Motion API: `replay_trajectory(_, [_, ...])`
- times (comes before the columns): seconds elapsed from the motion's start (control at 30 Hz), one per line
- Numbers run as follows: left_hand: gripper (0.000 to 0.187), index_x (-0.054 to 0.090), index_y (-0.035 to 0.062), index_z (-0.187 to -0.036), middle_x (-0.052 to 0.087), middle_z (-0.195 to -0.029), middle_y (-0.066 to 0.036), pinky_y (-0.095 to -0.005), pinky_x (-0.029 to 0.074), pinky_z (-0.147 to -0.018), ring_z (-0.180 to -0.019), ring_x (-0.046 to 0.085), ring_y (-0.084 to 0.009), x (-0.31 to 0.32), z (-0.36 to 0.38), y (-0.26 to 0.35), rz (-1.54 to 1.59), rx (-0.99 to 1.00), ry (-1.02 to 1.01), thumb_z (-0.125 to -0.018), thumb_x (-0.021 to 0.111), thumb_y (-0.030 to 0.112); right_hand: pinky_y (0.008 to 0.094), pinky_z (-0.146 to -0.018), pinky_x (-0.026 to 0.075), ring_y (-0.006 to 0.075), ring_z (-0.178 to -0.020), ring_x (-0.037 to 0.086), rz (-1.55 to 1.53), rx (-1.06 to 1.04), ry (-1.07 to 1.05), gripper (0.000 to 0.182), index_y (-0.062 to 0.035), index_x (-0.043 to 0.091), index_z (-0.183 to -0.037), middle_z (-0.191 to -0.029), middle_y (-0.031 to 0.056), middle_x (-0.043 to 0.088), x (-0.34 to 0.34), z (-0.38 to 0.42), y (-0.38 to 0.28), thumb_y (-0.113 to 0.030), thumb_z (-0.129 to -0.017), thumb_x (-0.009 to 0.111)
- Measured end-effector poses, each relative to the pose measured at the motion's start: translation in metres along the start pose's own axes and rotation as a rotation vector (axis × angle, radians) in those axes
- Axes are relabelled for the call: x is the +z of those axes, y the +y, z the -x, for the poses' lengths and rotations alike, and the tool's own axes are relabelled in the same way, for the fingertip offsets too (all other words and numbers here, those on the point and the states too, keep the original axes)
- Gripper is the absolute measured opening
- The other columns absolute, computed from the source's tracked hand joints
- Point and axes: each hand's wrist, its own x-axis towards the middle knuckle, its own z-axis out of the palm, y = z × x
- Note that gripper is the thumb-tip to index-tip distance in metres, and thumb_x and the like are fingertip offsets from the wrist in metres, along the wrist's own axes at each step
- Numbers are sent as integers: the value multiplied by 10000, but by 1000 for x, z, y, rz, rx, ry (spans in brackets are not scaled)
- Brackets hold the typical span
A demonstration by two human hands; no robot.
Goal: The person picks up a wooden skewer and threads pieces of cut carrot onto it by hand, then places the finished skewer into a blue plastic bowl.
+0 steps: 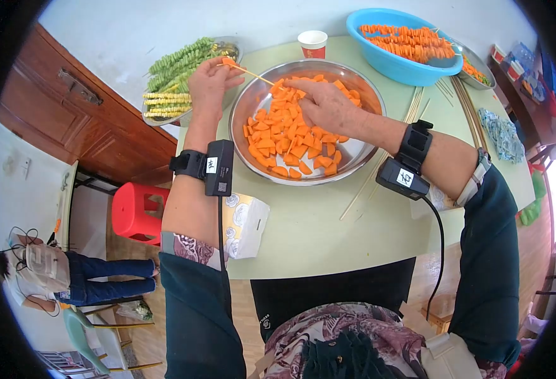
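Observation:
My left hand (211, 85) pinches a thin bamboo skewer (252, 74) near one end, where a carrot piece (228, 61) is threaded. The skewer's other end points right, over the rim of a wide steel bowl (240, 156). Inside the bowl lie many cut carrot pieces (284, 129). My right hand (328, 104) reaches in from the right, its fingers closed around a carrot piece (300, 93) close to the skewer's tip; the fingers partly cover it. Beside my left hand, a tray (151, 121) holds skewers of green spiral-cut vegetable (180, 65) and pale yellow pieces (166, 104).
A blue basin (379, 63) with carrot skewers (410, 44) stands back right, a paper cup (313, 44) left of it. Bare skewers (410, 110) and a crumpled cloth (502, 136) lie on the right. A patterned box (245, 224) sits near my left forearm. Another person (94, 278) stands far left.

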Motion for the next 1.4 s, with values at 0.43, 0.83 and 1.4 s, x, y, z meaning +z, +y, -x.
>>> replay_trajectory(0.43, [215,512,-70,-1015,595,-925,-145,-270,548,-664,-823,623,-201,6,5,7,-171,117,35,-819,507,17,279,-524,459,150,-508,549,20,-25,6,433,11,404,-1231,-518,81,512,0,1,0,-38,-803,355])
replay_trajectory(0.83, [169,568,-48,-956,622,-827,-123,-248,529,-642,-758,637,-170,11,5,6,-216,277,28,-818,479,-7,290,-578,465,163,-531,556,49,-31,59,435,9,392,-1238,-540,89,543,2,5,-1,-52,-810,346])
replay_trajectory(1.4, [202,554,-61,-995,619,-832,-135,-244,535,-656,-748,642,-179,25,8,5,-361,245,-175,-810,479,-28,292,-561,458,156,-539,533,-41,6,69,446,14,379,-1252,-556,81,529,1,4,-4,-51,-811,358])
